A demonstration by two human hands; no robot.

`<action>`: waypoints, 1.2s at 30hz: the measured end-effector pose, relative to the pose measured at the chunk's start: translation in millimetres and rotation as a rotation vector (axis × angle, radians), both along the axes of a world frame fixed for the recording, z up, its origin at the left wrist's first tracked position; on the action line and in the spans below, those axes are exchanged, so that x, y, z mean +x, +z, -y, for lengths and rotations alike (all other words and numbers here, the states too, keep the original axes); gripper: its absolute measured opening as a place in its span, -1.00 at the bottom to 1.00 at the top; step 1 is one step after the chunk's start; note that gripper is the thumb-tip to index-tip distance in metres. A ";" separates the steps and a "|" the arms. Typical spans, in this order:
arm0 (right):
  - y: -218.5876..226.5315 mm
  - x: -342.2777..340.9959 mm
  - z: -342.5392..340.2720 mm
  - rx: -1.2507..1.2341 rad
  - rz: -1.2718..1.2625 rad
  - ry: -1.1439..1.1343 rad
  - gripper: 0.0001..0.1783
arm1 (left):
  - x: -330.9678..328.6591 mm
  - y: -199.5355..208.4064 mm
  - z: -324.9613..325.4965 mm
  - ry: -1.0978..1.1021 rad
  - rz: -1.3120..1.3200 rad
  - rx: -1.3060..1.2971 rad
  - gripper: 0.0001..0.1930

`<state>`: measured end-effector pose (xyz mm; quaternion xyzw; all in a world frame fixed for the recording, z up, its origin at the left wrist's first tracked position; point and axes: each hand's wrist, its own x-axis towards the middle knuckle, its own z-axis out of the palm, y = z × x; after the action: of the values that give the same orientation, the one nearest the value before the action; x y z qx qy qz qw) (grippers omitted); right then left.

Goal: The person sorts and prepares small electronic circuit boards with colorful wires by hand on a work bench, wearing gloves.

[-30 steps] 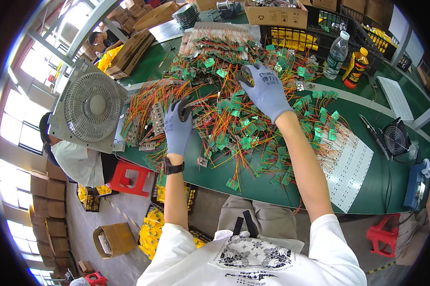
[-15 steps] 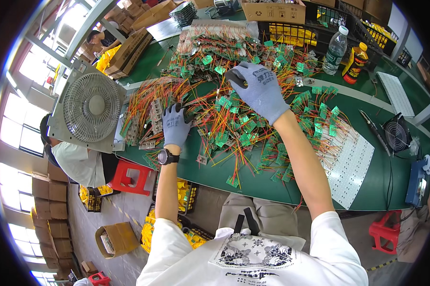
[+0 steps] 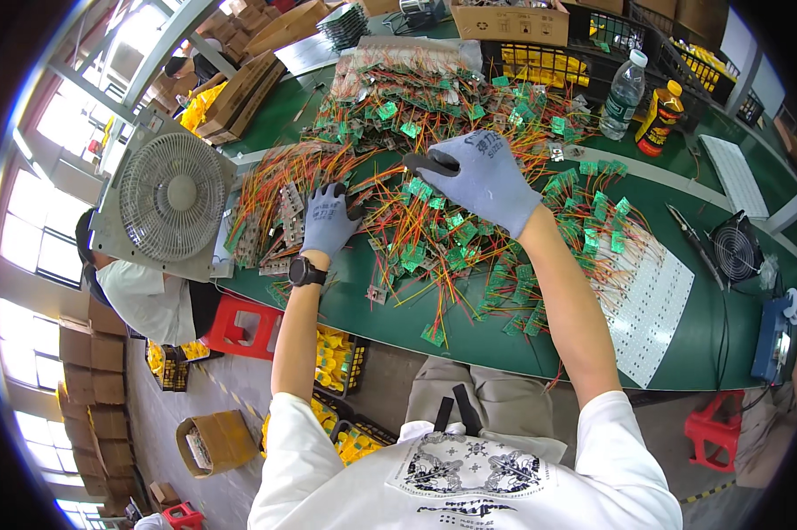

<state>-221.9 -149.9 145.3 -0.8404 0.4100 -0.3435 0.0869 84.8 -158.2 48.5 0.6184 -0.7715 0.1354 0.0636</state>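
A wide tangle of red and yellow wires [image 3: 429,287] with small green circuit boards [image 3: 413,256] covers the green worktable [image 3: 376,329]. My left hand [image 3: 329,223], in a grey-blue glove with dark fingertips, rests at the tangle's left part. Its fingers are curled downward, and what lies under them is hidden. My right hand [image 3: 491,181], gloved alike, hovers over the middle of the tangle. Its thumb and forefinger meet in a pinch pointing left, with something too small to name at the tips. Beside my left hand lie metal-coloured strips [image 3: 290,214] with wires attached.
A grey fan [image 3: 173,199] stands at the left, before a seated person [image 3: 147,296]. White perforated panels [image 3: 650,305] lie at right. Farther back are a water bottle [image 3: 623,93], a drink bottle [image 3: 660,119] and black crates [image 3: 540,69]. A small black fan [image 3: 736,250] sits far right.
My right hand has shifted slightly down and turned so its fingertips point more to the left. My left hand has moved a little right, its fingers more drawn together.
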 end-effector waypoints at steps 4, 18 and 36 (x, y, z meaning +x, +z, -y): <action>10.7 -3.8 -6.7 -0.003 0.125 0.088 -0.60 | -1.1 -6.4 5.2 0.028 -0.055 -0.103 -0.65; 44.8 -39.0 -58.1 0.084 0.144 0.568 -0.65 | 0.6 -21.0 -3.0 0.063 -0.316 -0.273 -0.79; 60.1 -65.9 -65.0 0.060 0.291 0.913 -0.71 | -2.0 -19.5 -6.4 0.035 -0.230 -0.317 -0.79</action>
<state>-287.8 -84.9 205.5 -0.8748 -0.0077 -0.3723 0.3098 82.8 -151.8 29.0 0.6255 -0.7172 0.1849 0.2454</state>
